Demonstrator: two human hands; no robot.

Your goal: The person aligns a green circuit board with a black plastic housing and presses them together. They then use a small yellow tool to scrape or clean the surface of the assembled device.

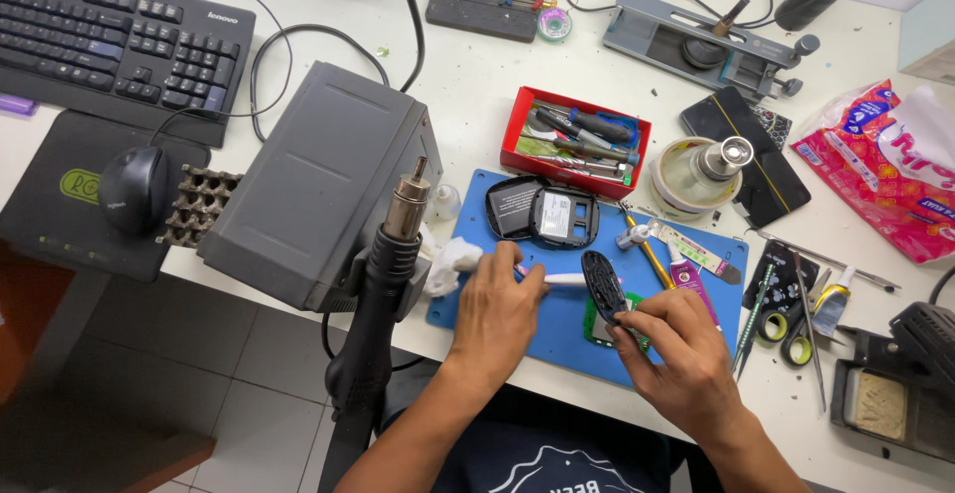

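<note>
Disassembly is looking well under way on the blue mat [477, 304] that is covering part of the white desk [477, 75]. An opened black casing [542, 212], oval and hollow, is lying at the mat's far edge with a pale inner panel showing, so the shell is already sitting apart from its other pieces.

The right hand [676, 354] is pinching a narrow black oval part [603, 286] between fingertips and thumb, tilting it on edge just above a small green circuit board [602, 332] that is resting on the mat. The left hand [494, 314] is closing its grip around the handle of a white brush-like tool [562, 279], whose tip is touching the black part; whether it is brushing or prying I cannot tell. A wad of white tissue [450, 259] is sitting just beside the left hand.

Judging by this, the work is sitting at a middle stage: the housing is open and the board is out, while the black part is being worked on and nothing is reassembled.

A hot-air wand [383, 284] is standing in its holder against the grey station box [318, 185] to the left. A red tray of screwdrivers [577, 140], a tape roll [691, 177], tweezers and scissors [796, 339] are lying near the mat, and a black keyboard [109, 35] and mouse [132, 188] are sitting well apart.
</note>
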